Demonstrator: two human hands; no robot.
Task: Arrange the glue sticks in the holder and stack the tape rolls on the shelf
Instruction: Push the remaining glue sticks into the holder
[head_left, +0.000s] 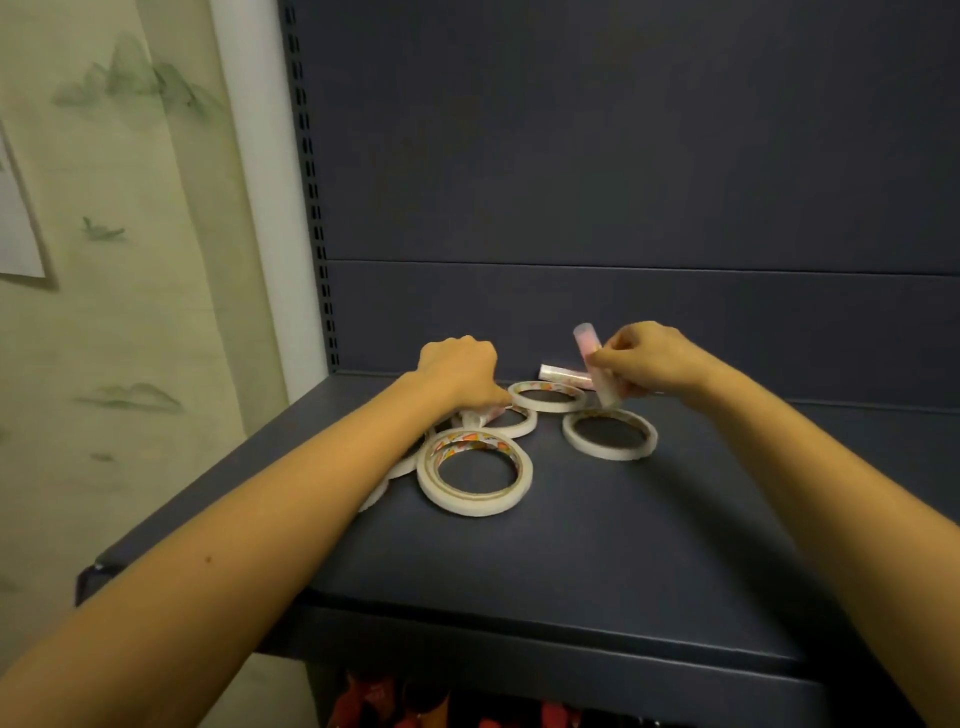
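Several white tape rolls lie flat on the dark shelf (571, 545): a two-high stack (474, 499) at the front, one roll (609, 451) to the right, another (546, 404) behind. My right hand (644, 361) grips a pink-capped glue stick (589, 345), held tilted above the rolls. A second glue stick (563, 373) lies on its side behind it. My left hand (460, 371) is curled over a third glue stick (480, 417) lying among the left rolls. No holder is in view.
The shelf's dark back panel (623, 182) rises behind the rolls, with a slotted upright (314, 208) at its left. A pale curtain (104, 312) hangs left of the shelf. Red items (363, 699) show below the front edge.
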